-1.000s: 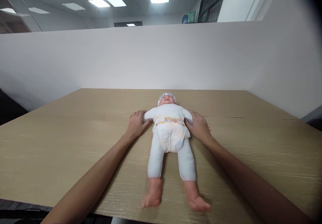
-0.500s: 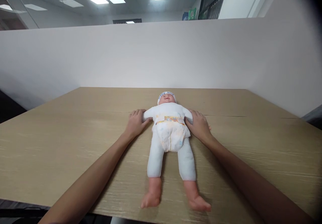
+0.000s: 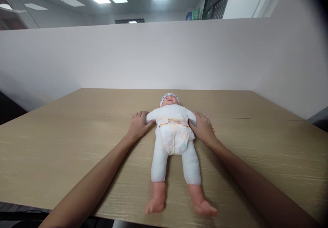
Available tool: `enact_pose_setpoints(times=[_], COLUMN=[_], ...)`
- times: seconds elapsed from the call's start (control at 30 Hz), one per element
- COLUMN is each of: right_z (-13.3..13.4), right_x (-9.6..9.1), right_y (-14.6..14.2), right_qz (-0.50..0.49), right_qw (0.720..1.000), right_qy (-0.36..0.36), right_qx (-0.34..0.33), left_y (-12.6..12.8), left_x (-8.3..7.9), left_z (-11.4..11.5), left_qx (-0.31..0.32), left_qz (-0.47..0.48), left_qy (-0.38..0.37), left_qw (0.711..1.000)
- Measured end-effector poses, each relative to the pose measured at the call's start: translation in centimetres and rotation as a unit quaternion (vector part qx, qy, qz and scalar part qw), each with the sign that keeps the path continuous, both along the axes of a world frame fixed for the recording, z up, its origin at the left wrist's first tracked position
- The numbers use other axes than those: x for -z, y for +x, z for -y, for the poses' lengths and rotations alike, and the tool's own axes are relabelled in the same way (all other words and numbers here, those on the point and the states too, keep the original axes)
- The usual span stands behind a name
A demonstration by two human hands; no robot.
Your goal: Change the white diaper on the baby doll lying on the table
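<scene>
A baby doll (image 3: 171,111) lies on its back on the wooden table, head away from me and bare feet toward me. Its body and limbs are white cloth, and a white headband (image 3: 169,95) with dark lettering circles its head. Around its hips is a white diaper (image 3: 174,140) with an orange patterned waistband. My left hand (image 3: 139,125) is closed around the doll's arm on the left side. On the other side my right hand (image 3: 203,128) grips the other arm, with a bit of the doll's hand showing past it.
The wooden table (image 3: 77,146) spreads wide to both sides. A white partition wall (image 3: 143,55) rises behind it. Above the wall show ceiling lights and a green package (image 3: 196,14). A dark object (image 3: 10,108) stands at the left edge.
The doll's legs and feet have shifted slightly to the right and toward me. Both hands keep their hold on its arms.
</scene>
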State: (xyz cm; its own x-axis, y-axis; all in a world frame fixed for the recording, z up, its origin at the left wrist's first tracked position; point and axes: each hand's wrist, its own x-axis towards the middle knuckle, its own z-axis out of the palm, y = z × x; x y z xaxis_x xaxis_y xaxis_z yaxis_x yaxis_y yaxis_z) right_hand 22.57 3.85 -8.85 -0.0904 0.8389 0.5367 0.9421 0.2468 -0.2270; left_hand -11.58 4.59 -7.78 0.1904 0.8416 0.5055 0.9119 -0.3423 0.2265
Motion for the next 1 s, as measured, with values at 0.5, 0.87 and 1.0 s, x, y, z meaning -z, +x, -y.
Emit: enact_pose_setpoints(times=[0.5,0.87,1.0], right_z=[0.1,2.2,7.7], right_x=[-0.2,-2.8,-5.8], right_y=[-0.1,-0.7,0.2], right_qz=[-0.013,-0.08,-0.129], right_qw=[1.0,0.993,0.977], right_qy=[-0.012,-0.088,-0.142], right_qx=[-0.002,-0.02,-0.096], left_y=[-0.1,2.3,3.7], left_x=[-0.1,-5.5,-8.2], left_z=[0.1,4.7,15.9], left_qx=[0.002,-0.032,-0.08], left_qz=[0.001,0.035,0.079], left_qy=[-0.004,-0.21,-0.215], left_qw=[1.0,0.977,0.97])
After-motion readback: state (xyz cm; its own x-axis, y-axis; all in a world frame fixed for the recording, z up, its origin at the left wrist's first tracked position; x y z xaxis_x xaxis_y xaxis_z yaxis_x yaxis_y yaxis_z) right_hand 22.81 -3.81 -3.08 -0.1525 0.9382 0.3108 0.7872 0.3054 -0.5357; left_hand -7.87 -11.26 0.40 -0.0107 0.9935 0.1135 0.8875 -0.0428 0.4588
